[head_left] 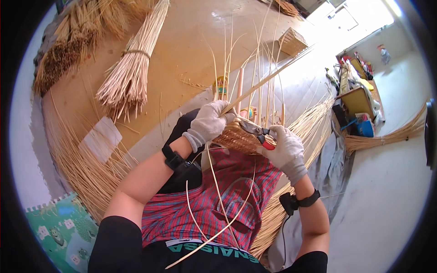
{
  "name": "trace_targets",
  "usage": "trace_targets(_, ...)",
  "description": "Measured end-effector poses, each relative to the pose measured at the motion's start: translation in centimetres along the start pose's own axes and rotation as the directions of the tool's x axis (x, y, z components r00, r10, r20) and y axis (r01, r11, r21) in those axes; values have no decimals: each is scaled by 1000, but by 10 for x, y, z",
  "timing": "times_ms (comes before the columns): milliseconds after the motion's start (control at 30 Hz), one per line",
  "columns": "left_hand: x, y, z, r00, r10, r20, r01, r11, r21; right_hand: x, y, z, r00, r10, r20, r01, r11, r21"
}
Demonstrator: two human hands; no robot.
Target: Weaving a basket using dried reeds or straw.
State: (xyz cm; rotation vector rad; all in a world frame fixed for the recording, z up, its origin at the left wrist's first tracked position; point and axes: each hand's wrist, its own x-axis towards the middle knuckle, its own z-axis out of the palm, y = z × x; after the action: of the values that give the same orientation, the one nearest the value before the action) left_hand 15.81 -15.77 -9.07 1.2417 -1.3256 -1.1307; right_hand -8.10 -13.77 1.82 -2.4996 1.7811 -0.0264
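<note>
Loose reed strands [231, 222] lie across plaid cloth [205, 204] and black shirt [218, 266] at lower centre, nearest the camera. Woven basket [236, 139] is at frame centre, just above that cloth, between our gloved hands, upright stakes [239, 86] rising toward upper centre. Left hand [210, 122] is closed, seems to pinch a long pale strip [255, 89] at the rim; right hand [286, 149] is gripping red-handled cutters [268, 144], metal end by the basket edge. Can't tell if the blades are parted.

Our read: trimming at the rim. We'd hold the strip taut, set blades flush to the one end we want off, check no stake sits in the bite, left fingertips clear, then one firm squeeze.

Room: upper centre is tight with stakes and strip, so we'd swing the cutters out right, not up. Reed bundle [268, 227] runs beside our right arm [316, 223]; black cable [284, 236] there is a snag risk. Fanned reeds [86, 177] crowd the left. Best elbow room looks to be toward the pale floor [382, 204], lower right
</note>
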Motion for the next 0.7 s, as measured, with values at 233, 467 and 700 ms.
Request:
trace_targets(233,5,10,-11,984,-158,81,147,982,119,12,-4,-21,998,-43,43,48,993,-113)
trace_targets(467,-1,4,-6,990,-136,42,130,985,114,39,-50,-58,967,-214,140,255,860,-442)
trace_targets(700,-2,9,-9,989,-143,29,140,985,101,42,-88,-64,950,-210,229,311,689,-655)
